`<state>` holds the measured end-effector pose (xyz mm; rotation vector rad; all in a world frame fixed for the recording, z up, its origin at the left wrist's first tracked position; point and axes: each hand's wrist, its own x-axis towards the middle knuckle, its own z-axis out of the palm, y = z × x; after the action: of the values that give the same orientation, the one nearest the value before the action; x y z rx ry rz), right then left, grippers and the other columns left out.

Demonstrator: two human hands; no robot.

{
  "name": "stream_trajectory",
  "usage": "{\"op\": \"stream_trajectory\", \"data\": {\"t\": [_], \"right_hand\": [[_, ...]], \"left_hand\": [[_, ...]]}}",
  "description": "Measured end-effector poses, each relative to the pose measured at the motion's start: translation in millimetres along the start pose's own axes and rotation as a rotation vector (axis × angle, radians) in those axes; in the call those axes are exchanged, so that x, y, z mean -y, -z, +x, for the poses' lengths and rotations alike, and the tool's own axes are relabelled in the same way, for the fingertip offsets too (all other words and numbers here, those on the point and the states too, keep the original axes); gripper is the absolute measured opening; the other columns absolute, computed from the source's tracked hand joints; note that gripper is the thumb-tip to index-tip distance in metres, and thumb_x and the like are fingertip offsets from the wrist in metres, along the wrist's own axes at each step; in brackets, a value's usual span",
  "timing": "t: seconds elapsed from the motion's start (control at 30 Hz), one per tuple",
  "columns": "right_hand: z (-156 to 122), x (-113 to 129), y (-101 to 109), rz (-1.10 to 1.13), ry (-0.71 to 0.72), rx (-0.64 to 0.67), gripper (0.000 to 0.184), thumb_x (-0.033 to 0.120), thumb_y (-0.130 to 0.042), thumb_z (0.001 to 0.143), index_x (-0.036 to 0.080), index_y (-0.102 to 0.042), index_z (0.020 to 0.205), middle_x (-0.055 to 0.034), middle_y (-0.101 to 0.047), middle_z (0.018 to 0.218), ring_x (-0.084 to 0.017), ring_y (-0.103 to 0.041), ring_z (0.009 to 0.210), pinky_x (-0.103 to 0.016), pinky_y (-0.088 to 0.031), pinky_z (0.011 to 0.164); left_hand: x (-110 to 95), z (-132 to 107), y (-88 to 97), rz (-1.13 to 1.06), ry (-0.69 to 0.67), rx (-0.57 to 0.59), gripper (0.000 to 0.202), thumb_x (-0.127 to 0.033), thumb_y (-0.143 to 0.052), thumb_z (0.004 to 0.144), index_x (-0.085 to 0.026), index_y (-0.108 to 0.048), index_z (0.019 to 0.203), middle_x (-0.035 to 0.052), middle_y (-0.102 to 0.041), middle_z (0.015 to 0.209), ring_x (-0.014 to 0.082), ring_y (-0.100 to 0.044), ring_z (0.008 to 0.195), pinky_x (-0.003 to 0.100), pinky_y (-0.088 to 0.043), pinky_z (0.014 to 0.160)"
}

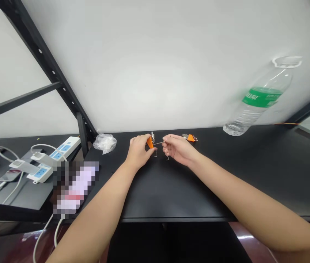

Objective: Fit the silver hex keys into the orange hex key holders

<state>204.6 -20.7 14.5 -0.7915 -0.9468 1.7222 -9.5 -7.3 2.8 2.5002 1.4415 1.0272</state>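
My left hand (140,149) grips an orange hex key holder (150,142) between thumb and fingers, with several metal keys standing up out of its far side. Pinched in my right hand (178,148) is a thin hex key (159,143), whose other end reaches the holder; whether it sits in a hole I cannot tell. Two small L-shaped hex keys lie on the black table below the hands, one loose key (156,153) near my left thumb and another key (167,158) under my right fingers. Behind my right hand rests a second orange holder (191,137) filled with keys.
A crumpled clear plastic bag (105,143) lies by the wall at left. A large clear bottle with a green label (261,96) stands at the back right. White power strips (41,173) with cables and a pixelated phone (78,188) are on the left, beside a black metal frame (48,65).
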Motion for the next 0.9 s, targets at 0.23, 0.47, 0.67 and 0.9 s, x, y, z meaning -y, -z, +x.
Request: {"op": "stream_trajectory", "data": {"t": [0.23,0.47,0.67,0.9], "right_hand": [[4,1,7,0.085,-0.109,0.024,0.017,0.024,-0.081,0.084,0.016,-0.067,0.092,-0.0035,-0.072,0.078,-0.013,-0.068,0.063,-0.022,-0.058,0.056],[4,0,3,0.115,-0.127,-0.011,0.009,0.020,-0.075,0.088,0.017,-0.066,0.089,-0.0043,-0.073,0.076,-0.013,-0.068,0.061,-0.021,-0.059,0.054],[4,0,0,0.148,-0.166,-0.041,0.007,0.017,-0.072,0.088,0.016,-0.066,0.089,-0.0049,-0.073,0.076,-0.012,-0.068,0.060,-0.019,-0.059,0.054],[4,-9,-3,0.186,-0.191,0.015,0.008,0.016,-0.074,0.088,0.015,-0.066,0.088,-0.0066,-0.075,0.081,-0.012,-0.070,0.065,-0.020,-0.062,0.061]], "left_hand": [[0,-1,-1.3,0.008,0.010,-0.021,0.050,-0.027,-0.083,0.081,-0.024,-0.057,0.124,0.0059,-0.071,0.114,0.0258,-0.065,0.105,0.045,-0.042,0.100],[-2,-1,-1.5,-0.002,0.004,-0.025,0.049,-0.026,-0.083,0.081,-0.024,-0.057,0.123,0.0051,-0.071,0.115,0.0251,-0.065,0.107,0.045,-0.042,0.101],[-3,0,-1.4,-0.003,0.005,0.012,0.049,-0.025,-0.082,0.081,-0.024,-0.058,0.123,0.0061,-0.071,0.116,0.0261,-0.065,0.109,0.046,-0.041,0.103],[-8,-1,-2.8,-0.007,-0.013,0.017,0.046,-0.019,-0.078,0.081,-0.024,-0.059,0.123,0.0054,-0.072,0.117,0.0251,-0.066,0.108,0.045,-0.041,0.104]]}}
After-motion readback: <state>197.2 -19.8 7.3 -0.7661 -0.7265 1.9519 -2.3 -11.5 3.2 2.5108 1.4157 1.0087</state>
